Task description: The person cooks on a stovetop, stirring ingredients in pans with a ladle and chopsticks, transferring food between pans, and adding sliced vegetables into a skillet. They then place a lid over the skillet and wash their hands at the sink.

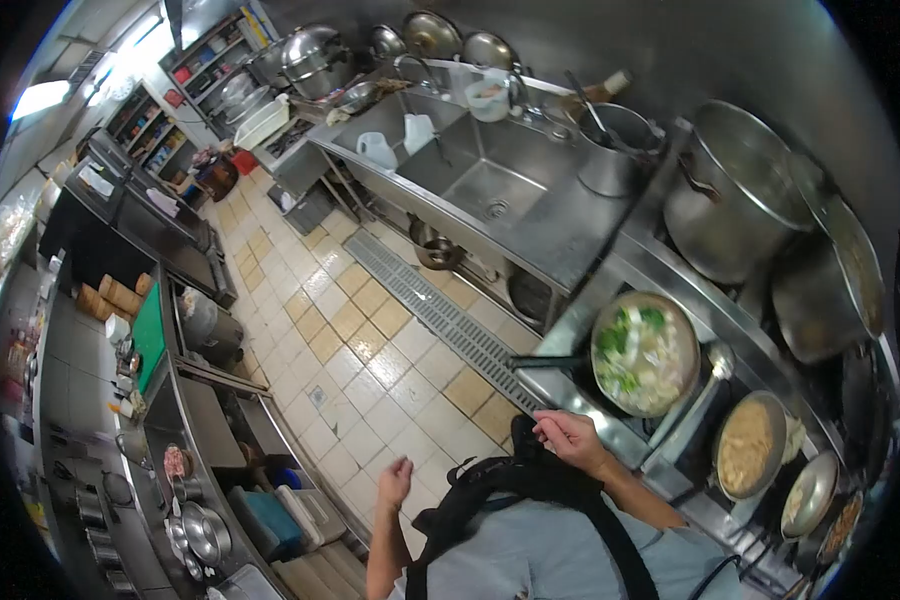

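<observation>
My left hand [395, 483] hangs over the tiled floor with its fingers curled in, and nothing shows in it. Close to the stove edge is my right hand [567, 437], its fingers bent together; whether anything small is between them is too small to tell. Just beyond it, a pan [646, 354] of green vegetables and pale pieces in broth sits on the stove, its black handle pointing left over the floor. A ladle [718, 362] lies right of this pan. Farther right stands a pan of light brown food [746, 446].
Large pots [735, 190] stand at the back right. A steel sink [485, 180] holds white jugs. Below it a drain grate [435, 310] crosses the floor. On the left are a counter with a green board [151, 338], metal bowls [203, 535] and a bin [210, 325].
</observation>
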Motion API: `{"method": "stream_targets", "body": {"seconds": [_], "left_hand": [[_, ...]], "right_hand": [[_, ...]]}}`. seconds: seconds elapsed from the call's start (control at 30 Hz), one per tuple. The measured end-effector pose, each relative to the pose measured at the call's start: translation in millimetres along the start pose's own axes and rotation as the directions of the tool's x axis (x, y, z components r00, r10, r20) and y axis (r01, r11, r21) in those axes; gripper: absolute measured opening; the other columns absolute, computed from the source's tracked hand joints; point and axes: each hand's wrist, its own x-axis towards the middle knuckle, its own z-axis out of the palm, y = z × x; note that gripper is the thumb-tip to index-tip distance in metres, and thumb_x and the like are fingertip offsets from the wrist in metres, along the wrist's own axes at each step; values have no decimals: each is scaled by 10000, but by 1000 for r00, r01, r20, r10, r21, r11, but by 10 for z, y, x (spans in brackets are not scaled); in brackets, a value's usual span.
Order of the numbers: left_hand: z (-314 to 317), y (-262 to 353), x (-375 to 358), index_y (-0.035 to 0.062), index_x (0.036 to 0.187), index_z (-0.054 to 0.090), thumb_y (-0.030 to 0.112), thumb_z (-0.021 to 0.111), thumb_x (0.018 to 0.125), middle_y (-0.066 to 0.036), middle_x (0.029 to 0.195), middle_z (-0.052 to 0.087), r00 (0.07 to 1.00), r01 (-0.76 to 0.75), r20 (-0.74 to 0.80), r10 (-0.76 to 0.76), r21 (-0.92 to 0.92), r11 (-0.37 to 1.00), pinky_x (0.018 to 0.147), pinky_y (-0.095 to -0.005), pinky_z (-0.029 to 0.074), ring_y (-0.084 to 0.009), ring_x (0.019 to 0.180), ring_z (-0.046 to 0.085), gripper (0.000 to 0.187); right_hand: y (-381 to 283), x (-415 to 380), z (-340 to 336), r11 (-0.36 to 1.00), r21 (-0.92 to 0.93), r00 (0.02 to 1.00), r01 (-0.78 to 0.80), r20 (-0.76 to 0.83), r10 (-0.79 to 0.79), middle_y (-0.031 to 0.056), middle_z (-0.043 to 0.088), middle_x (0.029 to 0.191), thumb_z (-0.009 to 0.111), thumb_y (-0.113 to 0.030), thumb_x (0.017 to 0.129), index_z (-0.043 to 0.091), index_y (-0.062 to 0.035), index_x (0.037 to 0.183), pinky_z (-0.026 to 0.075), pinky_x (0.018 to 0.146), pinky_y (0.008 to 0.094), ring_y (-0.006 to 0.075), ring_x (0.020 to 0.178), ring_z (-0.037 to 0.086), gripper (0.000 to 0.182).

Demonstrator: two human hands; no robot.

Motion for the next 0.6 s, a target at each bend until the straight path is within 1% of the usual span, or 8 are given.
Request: {"method": "stream_targets", "body": {"seconds": [0.13, 0.2, 0.27, 0.3, 0.37, 0.47, 0.57, 0.6], "left_hand": [[-62, -485, -65, -40, 1103, 714, 354, 597, 914, -272, 1042, 718, 961, 208, 151, -234, 169, 963, 882, -416, 536, -346, 1029, 710, 453], [-85, -873, -98, -38, 1058, 726, 338, 616, 903, -226, 923, 741, 927, 280, 195, -321, 214, 936, 779, -412, 551, -305, 882, 729, 422], [-126, -1076, -98, -21, 991, 740, 286, 671, 899, -39, 706, 627, 884, 381, 233, -404, 139, 914, 549, -365, 476, -160, 588, 564, 328], [-256, -921, -80, 3, 947, 724, 272, 684, 917, 9, 650, 558, 842, 484, 312, -441, -73, 872, 497, -348, 411, -131, 551, 511, 274], [-412, -605, 97, 27, 923, 701, 251, 686, 933, 34, 634, 494, 831, 502, 328, -450, -92, 860, 469, -340, 351, -112, 531, 452, 225], [-690, -429, 769, 2, 971, 715, 271, 682, 930, -15, 689, 584, 810, 506, 353, -469, -15, 863, 531, -345, 439, -144, 590, 545, 275], [-867, -1071, 1956, -12, 1052, 714, 299, 653, 945, -67, 778, 667, 778, 478, 397, -487, 128, 869, 632, -349, 512, -174, 700, 633, 335], [-939, -1223, 2465, -9, 1093, 709, 308, 633, 954, -83, 815, 687, 844, 321, 382, -377, 203, 925, 667, -355, 529, -186, 745, 655, 354]], "right_hand": [[23, 1008, 95, 958, -165, 971, 234, 88, -222, 137, 740, 878, 665, -70, 921, 711, 12, 1081, 569, 672, 316, 228, 748, 728, 186], [-50, 1362, 99, 965, -152, 976, 213, 89, -201, 135, 740, 877, 663, -72, 922, 711, 13, 1083, 569, 678, 316, 227, 750, 727, 188], [6, 1673, 155, 976, -149, 986, 159, 64, -151, 125, 738, 865, 660, -53, 922, 710, 16, 1090, 567, 660, 300, 203, 721, 718, 189], [37, 1776, 183, 975, -158, 988, 153, 58, -145, 125, 738, 865, 660, -53, 922, 710, 16, 1090, 567, 660, 300, 203, 721, 718, 189], [102, 1931, 266, 985, -153, 995, 81, -37, -88, 115, 734, 855, 650, -32, 927, 707, 21, 1102, 560, 625, 280, 175, 688, 705, 192], [161, 2066, 495, 973, -229, 995, -7, -96, -15, 109, 735, 855, 634, -31, 941, 706, 21, 1110, 561, 610, 273, 159, 671, 699, 191], [107, 2241, 939, 951, -298, 990, -87, -136, 48, 112, 739, 872, 644, -49, 939, 708, 15, 1100, 569, 629, 291, 175, 690, 708, 184], [64, 2331, 1063, 940, -321, 985, -112, -159, 63, 118, 741, 884, 656, -62, 935, 708, 10, 1094, 576, 643, 307, 194, 705, 716, 182]]}}
